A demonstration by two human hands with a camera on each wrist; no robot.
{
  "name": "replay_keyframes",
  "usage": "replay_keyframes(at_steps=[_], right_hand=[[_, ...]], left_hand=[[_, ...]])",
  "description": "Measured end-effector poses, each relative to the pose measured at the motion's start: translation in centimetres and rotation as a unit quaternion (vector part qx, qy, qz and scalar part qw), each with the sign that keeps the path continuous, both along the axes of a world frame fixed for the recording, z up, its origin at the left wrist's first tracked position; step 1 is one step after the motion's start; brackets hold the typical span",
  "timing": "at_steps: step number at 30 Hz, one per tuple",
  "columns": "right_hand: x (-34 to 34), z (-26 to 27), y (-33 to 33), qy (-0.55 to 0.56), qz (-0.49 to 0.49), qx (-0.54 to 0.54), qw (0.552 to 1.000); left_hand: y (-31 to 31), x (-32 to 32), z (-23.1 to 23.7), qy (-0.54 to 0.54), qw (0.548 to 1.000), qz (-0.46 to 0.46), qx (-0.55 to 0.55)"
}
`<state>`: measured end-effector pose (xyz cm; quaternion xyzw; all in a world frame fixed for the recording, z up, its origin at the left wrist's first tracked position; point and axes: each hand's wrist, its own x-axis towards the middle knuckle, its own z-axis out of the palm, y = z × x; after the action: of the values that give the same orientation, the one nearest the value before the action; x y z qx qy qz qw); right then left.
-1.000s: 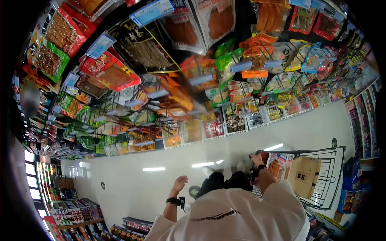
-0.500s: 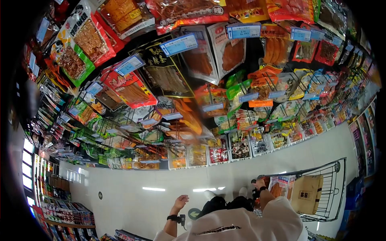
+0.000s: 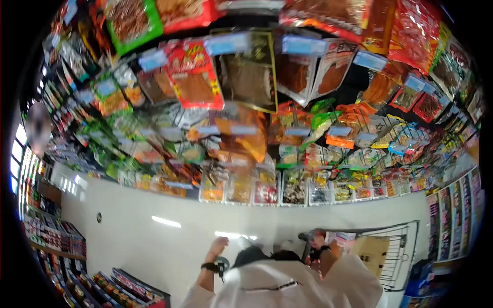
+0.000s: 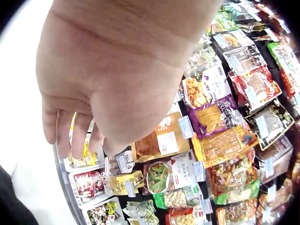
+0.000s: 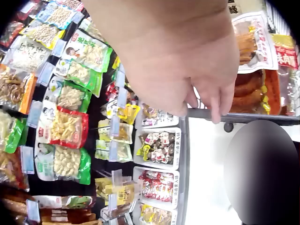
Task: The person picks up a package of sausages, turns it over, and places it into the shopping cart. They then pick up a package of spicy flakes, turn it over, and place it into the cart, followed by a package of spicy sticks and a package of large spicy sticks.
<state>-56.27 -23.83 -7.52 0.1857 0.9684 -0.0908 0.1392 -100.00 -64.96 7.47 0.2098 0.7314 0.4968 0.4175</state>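
Observation:
My right hand (image 3: 318,240) is at the near end of a wire shopping cart (image 3: 417,241). In the right wrist view its fingers (image 5: 215,110) curl over the cart's grey bar. Inside the cart lie a cardboard box (image 3: 371,254) and packaged snacks, including a white-edged pack of reddish-brown food (image 5: 255,42). My left hand (image 3: 220,245) hangs in front of the body with loosely bent fingers and holds nothing. In the left wrist view, that hand (image 4: 108,79) overlaps the shelf display, near a brown snack bag (image 4: 152,143) and a purple-edged bag (image 4: 213,116).
A long snack rack stretches ahead, with hanging bags such as a red pack (image 3: 194,77) and a black-and-gold pack (image 3: 249,74). White bins (image 3: 239,190) of small wrapped snacks line its bottom edge. Pale floor (image 3: 154,236) lies between rack and body. More shelves (image 3: 56,241) stand at left.
The head view has turned and shifted, so the upper packs now appear farther right and the cart and both hands farther left. My right hand stays at the cart; the left remains free.

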Motion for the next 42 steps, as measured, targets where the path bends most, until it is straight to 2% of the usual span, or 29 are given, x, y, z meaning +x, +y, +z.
replay_keyframes(at_steps=[1,2,3,6,7,8,9,10,12,14,16,19,23,26,29,31,35,37,39,42], right_hand=[[0.9,0.0,-1.2,0.186,-0.216,-0.281,0.916],[-1.7,2.1,-0.9,0.148,-0.416,-0.446,0.779],[-4.3,4.4,-0.6,0.156,-0.621,-0.518,0.566],[-7.6,10.1,0.1,0.246,-0.509,-0.591,0.575],[-9.8,13.3,0.0,0.218,-0.521,-0.565,0.602],[-12.6,18.0,-0.5,0.188,-0.532,-0.538,0.626],[-13.8,18.0,0.4,0.212,-0.478,-0.518,0.677],[-15.0,18.2,1.1,0.232,-0.421,-0.496,0.723],[-18.7,23.4,1.5,0.228,-0.414,-0.487,0.734],[-21.8,27.8,1.6,0.294,-0.347,-0.496,0.740],[-26.1,35.8,-0.4,0.341,-0.321,-0.485,0.738],[-30.1,44.1,-1.9,0.397,-0.229,-0.412,0.788],[-34.3,50.7,-2.9,0.473,-0.173,-0.393,0.769],[-36.7,52.9,-1.8,0.513,-0.161,-0.395,0.745],[-39.3,54.3,0.2,0.570,-0.150,-0.345,0.730],[-41.2,54.5,2.3,0.627,-0.152,-0.334,0.687],[-45.0,57.7,5.7,0.720,-0.148,-0.246,0.632],[-47.1,58.8,7.2,0.733,-0.146,-0.196,0.635],[-49.2,59.1,8.6,0.748,-0.140,-0.183,0.622],[-51.2,58.8,10.3,0.735,-0.148,-0.187,0.635]], left_hand=[[-1.2,-0.1,-2.2,0.068,0.996,-0.052,0.034],[-1.3,0.6,-1.4,0.000,1.000,0.012,0.017],[-0.4,0.0,-0.1,-0.063,0.995,0.073,0.006],[-1.3,-1.6,0.1,0.011,0.998,0.064,-0.028],[-1.4,-2.4,-0.6,0.037,0.997,0.053,-0.048],[-1.1,-2.7,1.0,0.029,0.994,0.106,-0.027],[-1.5,-3.8,0.9,0.046,0.996,0.082,-0.003],[-1.3,-4.4,1.6,0.051,0.992,0.109,0.022],[-1.1,-6.5,3.7,0.066,0.988,0.129,0.053],[-0.9,-8.7,5.6,0.086,0.988,0.114,0.063],[0.6,-10.7,8.3,0.114,0.983,0.124,0.070],[4.2,-13.3,12.7,0.131,0.979,0.117,0.102],[9.7,-14.3,18.4,0.120,0.970,0.104,0.186],[13.5,-13.7,20.6,0.044,0.964,0.067,0.253],[15.7,-12.3,24.8,0.036,0.974,0.020,0.221],[16.6,-11.5,25.5,0.018,0.973,0.002,0.231],[18.6,-11.8,27.9,0.008,0.974,-0.007,0.225],[19.6,-12.6,28.9,0.011,0.978,-0.006,0.207],[21.0,-13.5,30.1,0.040,0.979,-0.003,0.202],[23.2,-14.0,31.1,0.039,0.973,0.040,0.223]])
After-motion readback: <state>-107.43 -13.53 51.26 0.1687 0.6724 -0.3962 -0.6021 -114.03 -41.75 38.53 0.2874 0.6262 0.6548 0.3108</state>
